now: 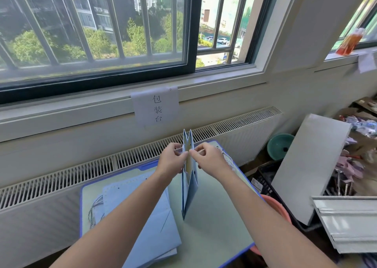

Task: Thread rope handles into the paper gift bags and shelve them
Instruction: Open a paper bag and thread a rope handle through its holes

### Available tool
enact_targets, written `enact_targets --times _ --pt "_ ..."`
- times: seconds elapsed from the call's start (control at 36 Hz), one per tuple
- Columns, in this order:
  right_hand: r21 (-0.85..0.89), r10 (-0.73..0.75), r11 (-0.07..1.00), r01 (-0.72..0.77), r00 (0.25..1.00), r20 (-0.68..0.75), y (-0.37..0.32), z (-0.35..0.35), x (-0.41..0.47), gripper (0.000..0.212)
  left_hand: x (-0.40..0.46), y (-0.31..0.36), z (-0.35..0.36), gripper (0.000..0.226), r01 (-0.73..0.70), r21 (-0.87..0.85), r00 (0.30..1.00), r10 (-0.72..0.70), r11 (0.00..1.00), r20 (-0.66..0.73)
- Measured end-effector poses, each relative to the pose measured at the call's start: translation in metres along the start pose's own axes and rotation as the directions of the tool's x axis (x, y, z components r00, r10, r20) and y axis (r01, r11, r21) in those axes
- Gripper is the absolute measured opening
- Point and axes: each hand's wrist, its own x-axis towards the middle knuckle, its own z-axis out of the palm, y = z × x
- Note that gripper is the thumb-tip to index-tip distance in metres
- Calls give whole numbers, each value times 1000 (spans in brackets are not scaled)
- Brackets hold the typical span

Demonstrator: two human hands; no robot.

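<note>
Gift bag [189,190], blue paper: upright mid-frame on surface [220,216], upper edge pinched between left hand [173,158] and right hand [206,157] fingers, rope end apparently held. Step: threading handle. Next: likely feeding rope through hole. Flat bags [140,212] lower left.

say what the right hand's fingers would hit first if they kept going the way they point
The right hand points left toward the upright blue bag, which its fingers already pinch near the top. Past the bag they would likely meet the left hand, though depth is unclear.
</note>
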Motion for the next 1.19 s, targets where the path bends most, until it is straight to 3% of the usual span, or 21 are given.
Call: enact_targets --times 0.14,0.22,0.28,0.36,0.47,0.64,0.69,0.78,0.89,0.94,1.03,1.19 --pt "-148 3 989 -8 999 -37 3 -3 -3 14 8 -12 0 22 222 -307 974 -195 926 116" --pt "-267 -22 964 -7 994 -105 6 -7 -3 20 8 -18 -1 5 240 -327 969 -205 914 139" --pt "-292 -19 956 -19 992 -127 10 -10 -1 18 9 -23 1 3 215 -220 974 -193 952 115" --pt "-275 -17 961 -26 988 -154 19 -13 1 19 13 -34 3 5 70 171 994 -84 983 71" --pt "-299 -12 953 -44 983 -186 26 -20 2 28 12 -50 3 7 -105 566 991 37 817 129" --pt "-307 4 950 -62 982 -187 33 -26 3 16 14 -69 2 7 -189 797 981 78 573 177" --pt "-312 -11 949 -46 984 -178 33 -26 2 17 15 -68 3 8 -197 785 980 109 587 165" --pt "-314 -33 949 -23 985 -172 32 -25 1 19 14 -65 4 26 -230 685 972 202 691 122" --pt "-282 -91 959 40 981 -170 24 -27 -1 26 6 -51 10 16 -407 461 911 390 789 136" --pt "-288 -107 956 54 979 -173 22 -29 -2 32 0 -45 14 15 -525 363 851 463 770 250" --pt "-299 -103 953 47 979 -174 19 -30 -2 35 -6 -43 20 17 -613 345 787 511 710 347" --pt "-291 -94 956 42 982 -165 19 -32 -5 28 -3 -46 26 17 -626 483 780 495 612 383"
